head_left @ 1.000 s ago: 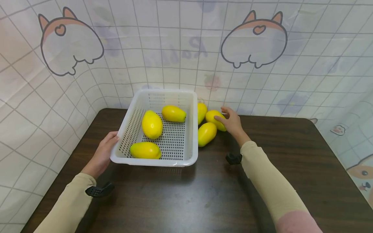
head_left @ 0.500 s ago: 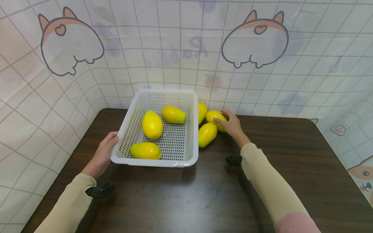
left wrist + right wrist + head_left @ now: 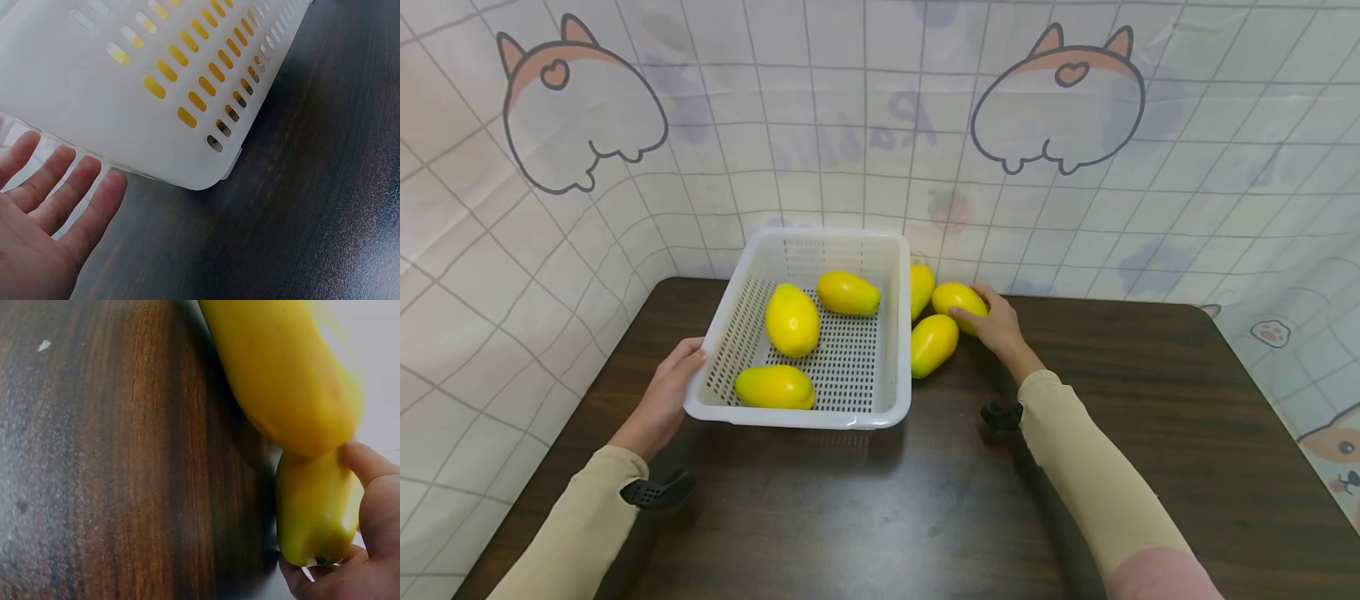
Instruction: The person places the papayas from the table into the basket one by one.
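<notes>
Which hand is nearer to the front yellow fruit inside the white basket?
Left. The left hand is at the left side of the basket, just across its wall from the front yellow fruit; the right hand is beyond the opposite wall, gripping another fruit.

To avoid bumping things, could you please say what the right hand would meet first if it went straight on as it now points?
The right hand would first meet the yellow fruit it grips; beyond that, perhaps the farther fruit beside the basket or the patterned backdrop, as depth is unclear.
</notes>
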A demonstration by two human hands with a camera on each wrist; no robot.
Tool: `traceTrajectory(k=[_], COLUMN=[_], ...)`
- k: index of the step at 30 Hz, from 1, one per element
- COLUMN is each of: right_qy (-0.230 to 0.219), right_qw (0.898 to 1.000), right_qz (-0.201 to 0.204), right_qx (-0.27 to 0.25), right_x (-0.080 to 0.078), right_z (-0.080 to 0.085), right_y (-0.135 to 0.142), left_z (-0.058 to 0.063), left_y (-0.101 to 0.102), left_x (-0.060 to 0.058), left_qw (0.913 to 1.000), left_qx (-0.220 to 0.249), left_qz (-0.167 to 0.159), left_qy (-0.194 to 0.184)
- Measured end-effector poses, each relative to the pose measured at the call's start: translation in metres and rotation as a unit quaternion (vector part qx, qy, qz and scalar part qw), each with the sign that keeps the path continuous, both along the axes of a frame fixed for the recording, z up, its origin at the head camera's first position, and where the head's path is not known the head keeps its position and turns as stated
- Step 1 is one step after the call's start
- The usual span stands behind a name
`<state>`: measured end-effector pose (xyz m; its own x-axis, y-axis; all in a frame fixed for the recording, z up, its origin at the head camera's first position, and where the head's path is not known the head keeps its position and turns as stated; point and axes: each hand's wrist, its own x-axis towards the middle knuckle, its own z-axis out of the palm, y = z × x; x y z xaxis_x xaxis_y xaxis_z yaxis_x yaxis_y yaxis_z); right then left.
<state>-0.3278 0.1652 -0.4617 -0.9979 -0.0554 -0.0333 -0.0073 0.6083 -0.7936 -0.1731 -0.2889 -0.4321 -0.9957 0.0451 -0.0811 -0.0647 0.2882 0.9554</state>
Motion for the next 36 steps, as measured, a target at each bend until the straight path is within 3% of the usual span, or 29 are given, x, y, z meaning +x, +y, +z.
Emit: traceTrajectory(k=[15, 36], right_qy=[0.011, 0.024], right_qw=[1.000, 0.999], right_qz=[-0.028, -0.029], right_qx=[-0.010, -0.025], right_x=[0.001, 0.005], right_z=[0.000, 0.011], right_y=[0.001, -0.001], left_z=[0.001, 0.002], left_y=[0.000, 0.001], left_x=[-0.001, 0.001], left_qw=[1.0000, 1.0000], left_qx=[-0.005, -0.005], left_qz=[0.002, 0.006], left_qy=[-0.002, 0.000])
